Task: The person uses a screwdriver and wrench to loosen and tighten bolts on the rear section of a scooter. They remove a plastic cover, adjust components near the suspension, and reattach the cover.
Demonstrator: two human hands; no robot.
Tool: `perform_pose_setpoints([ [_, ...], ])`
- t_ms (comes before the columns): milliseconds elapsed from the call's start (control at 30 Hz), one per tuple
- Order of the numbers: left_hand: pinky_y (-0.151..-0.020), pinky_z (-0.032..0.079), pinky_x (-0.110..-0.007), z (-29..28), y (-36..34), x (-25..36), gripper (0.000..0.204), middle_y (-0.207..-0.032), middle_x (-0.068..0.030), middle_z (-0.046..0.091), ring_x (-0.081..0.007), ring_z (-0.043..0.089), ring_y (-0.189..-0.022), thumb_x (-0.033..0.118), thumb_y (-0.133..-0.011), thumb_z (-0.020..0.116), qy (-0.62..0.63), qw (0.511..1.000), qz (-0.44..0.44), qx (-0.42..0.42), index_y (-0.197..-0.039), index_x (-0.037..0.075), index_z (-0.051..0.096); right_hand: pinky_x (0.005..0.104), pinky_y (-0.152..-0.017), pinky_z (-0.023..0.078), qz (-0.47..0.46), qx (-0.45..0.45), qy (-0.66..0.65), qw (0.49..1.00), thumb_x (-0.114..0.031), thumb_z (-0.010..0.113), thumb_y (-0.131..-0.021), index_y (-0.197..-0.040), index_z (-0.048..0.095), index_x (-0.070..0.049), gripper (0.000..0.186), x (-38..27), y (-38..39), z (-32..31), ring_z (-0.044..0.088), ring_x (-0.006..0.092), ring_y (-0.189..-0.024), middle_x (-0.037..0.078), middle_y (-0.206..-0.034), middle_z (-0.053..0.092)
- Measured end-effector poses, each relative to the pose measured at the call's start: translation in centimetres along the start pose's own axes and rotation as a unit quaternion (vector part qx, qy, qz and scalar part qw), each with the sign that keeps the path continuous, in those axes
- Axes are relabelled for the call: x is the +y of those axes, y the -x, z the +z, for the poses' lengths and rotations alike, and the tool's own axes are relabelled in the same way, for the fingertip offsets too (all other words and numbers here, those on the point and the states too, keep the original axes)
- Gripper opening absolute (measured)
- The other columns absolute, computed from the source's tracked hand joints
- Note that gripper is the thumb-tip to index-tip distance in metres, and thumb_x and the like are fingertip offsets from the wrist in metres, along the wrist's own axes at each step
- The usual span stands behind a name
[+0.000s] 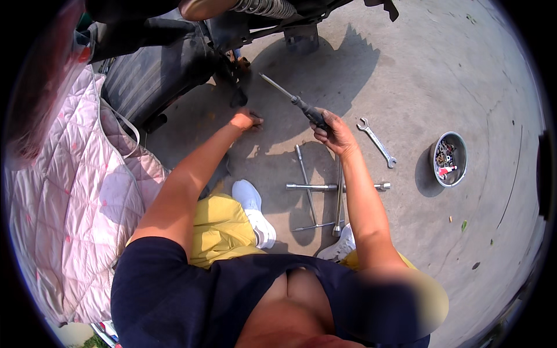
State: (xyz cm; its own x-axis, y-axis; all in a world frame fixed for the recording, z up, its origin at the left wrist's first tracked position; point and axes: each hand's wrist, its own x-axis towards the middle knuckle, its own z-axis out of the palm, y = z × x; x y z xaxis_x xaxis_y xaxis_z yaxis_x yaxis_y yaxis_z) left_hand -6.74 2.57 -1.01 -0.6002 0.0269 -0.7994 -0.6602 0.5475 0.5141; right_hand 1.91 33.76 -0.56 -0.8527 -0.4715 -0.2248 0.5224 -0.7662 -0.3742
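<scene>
My right hand [335, 133] is closed round the dark handle of a screwdriver [297, 102]. Its bare metal shaft points up and to the left, toward the underside of a motorbike or scooter [162, 64]. Lower and to the left, my left hand [248, 120] has its fingers curled together, just below a black rubber-tipped part [238, 97] of the vehicle. Whether anything small is pinched in those fingers cannot be made out. The screwdriver is held in the air, its tip apart from the vehicle.
An open-ended spanner [377, 143], a cross-shaped lug wrench [313, 187] and a T-handle wrench [306, 180] lie on the concrete. A metal bowl [434, 156] of small hardware stands at the right. Pink quilted fabric [64, 209] hangs at the left. My white shoe [249, 200] is near the tools.
</scene>
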Motion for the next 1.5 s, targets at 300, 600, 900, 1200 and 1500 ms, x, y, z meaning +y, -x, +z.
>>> perform_pose_setpoints([
  [300,-0.093,0.05,-0.05,0.1,2.7,12.0,0.014,-0.1,-0.0187,0.065,-0.0367,0.062,-0.1,0.011,-0.087,0.064,0.645,0.751,0.14,-0.007,-0.096,0.001,0.058,0.0203,-0.05,0.034,-0.066,0.073,0.121,0.988,-0.025,0.054,-0.095,-0.131,0.046,0.001,0.045,2.3,-0.9,3.0,0.04,0.0079,-0.062,0.008,-0.093,0.055],
  [600,-0.096,0.048,-0.053,0.4,3.4,12.7,0.015,-0.11,-0.0218,0.06,-0.0389,0.059,-0.106,0.011,-0.092,0.057,0.637,0.753,0.166,0.001,-0.1,-0.002,0.054,0.0208,-0.049,0.034,-0.113,0.111,0.143,0.977,-0.022,0.05,-0.097,-0.129,0.048,0.002,0.04,2.6,-0.5,2.9,0.039,0.0076,-0.061,0.009,-0.09,0.056],
  [900,-0.102,0.043,-0.054,0.2,4.5,12.9,0.016,-0.114,-0.027,0.057,-0.0418,0.053,-0.115,0.008,-0.095,0.049,0.568,0.792,0.215,-0.055,-0.101,-0.006,0.052,0.0207,-0.049,0.034,-0.111,0.117,0.059,0.985,-0.023,0.049,-0.098,-0.126,0.05,0.001,0.038,3.0,-0.7,3.2,0.038,0.0076,-0.06,0.009,-0.089,0.057],
  [1200,-0.102,0.043,-0.051,-0.8,4.4,12.9,0.016,-0.115,-0.0247,0.058,-0.0411,0.053,-0.115,0.007,-0.094,0.05,0.483,0.832,0.251,-0.103,-0.104,-0.005,0.055,0.0182,-0.045,0.033,-0.043,0.082,-0.055,0.994,-0.026,0.049,-0.098,-0.107,0.052,0.005,0.032,2.7,-0.4,3.3,0.039,0.0057,-0.058,0.012,-0.088,0.057],
  [1500,-0.101,0.045,-0.05,-1.4,5.4,14.2,0.019,-0.112,-0.0224,0.06,-0.0403,0.055,-0.113,0.007,-0.095,0.049,0.41,0.863,0.262,-0.138,-0.107,-0.006,0.055,0.0194,-0.049,0.037,-0.025,0.043,-0.071,0.996,-0.023,0.057,-0.094,-0.117,0.051,0.003,0.035,1.6,0.0,3.7,0.041,0.0074,-0.061,0.013,-0.095,0.056],
])
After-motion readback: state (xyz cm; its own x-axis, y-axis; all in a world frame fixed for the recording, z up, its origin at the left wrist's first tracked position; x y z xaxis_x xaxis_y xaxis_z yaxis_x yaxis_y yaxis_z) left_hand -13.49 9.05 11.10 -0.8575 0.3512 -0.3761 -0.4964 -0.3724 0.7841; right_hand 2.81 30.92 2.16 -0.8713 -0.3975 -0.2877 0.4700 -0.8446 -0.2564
